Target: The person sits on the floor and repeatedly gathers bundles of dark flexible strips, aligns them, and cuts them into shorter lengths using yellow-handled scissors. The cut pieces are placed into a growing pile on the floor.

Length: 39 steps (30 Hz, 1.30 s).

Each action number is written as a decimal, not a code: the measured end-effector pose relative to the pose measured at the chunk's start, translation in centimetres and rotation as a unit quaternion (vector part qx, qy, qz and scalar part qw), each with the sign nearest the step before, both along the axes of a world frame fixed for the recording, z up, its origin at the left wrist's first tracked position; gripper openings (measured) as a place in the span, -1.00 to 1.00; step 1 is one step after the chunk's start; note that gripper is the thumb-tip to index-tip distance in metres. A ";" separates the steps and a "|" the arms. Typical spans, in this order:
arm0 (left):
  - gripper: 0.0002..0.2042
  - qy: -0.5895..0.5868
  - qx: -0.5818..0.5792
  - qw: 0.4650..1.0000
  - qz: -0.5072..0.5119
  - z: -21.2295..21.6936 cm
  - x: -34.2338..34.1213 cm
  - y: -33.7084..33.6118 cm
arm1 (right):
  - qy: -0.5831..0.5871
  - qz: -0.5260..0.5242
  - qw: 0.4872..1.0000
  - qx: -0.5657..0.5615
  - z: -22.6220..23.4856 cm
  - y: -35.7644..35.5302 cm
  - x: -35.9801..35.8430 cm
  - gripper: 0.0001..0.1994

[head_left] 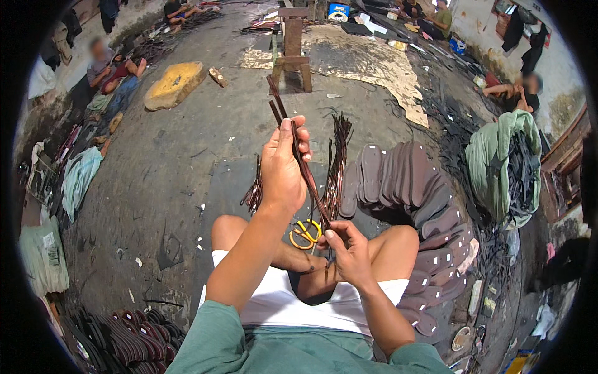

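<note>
Two dark straps (298,146) ran taut between my hands, left hand (283,168) gripping them high, right hand (349,249) pinching their lower ends above my lap; aligning them seemingly needed next the yellow scissors (305,234).

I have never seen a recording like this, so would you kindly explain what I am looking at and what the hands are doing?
There is no machine here: this one picture comes from a wide camera on a person's head, looking down, so the edges bend. The person sits cross-legged on a dark concrete floor. The left hand is raised and has its grip on the upper part of thin dark brown straps, while the right hand pinches their lower end. Yellow-handled scissors lie by the legs. Ahead lie bundles of similar straps, and to the right a curved row of dark sandal soles. A green sack sits farther right. Other people sit at the room's edges.
</note>
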State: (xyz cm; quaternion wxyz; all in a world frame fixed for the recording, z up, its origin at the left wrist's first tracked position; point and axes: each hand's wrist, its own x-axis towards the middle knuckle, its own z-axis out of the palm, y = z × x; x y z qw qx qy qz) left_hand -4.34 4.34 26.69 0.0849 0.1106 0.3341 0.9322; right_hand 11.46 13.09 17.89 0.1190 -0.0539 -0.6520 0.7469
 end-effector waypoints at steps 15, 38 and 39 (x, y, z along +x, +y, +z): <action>-0.69 0.055 -0.126 0.983 -0.124 -0.4 5.3 0.8 | 0.205 -0.199 0.949 0.135 8.2 2.2 -5.3 -0.83; -0.69 0.129 -0.248 0.935 -0.218 1.1 6.9 -0.4 | 0.139 -0.037 0.968 0.207 15.2 6.1 -3.6 -0.71; -0.69 0.139 -0.248 0.934 -0.214 1.0 6.8 -0.5 | 0.153 -0.036 0.960 0.232 15.2 6.1 -3.7 -0.71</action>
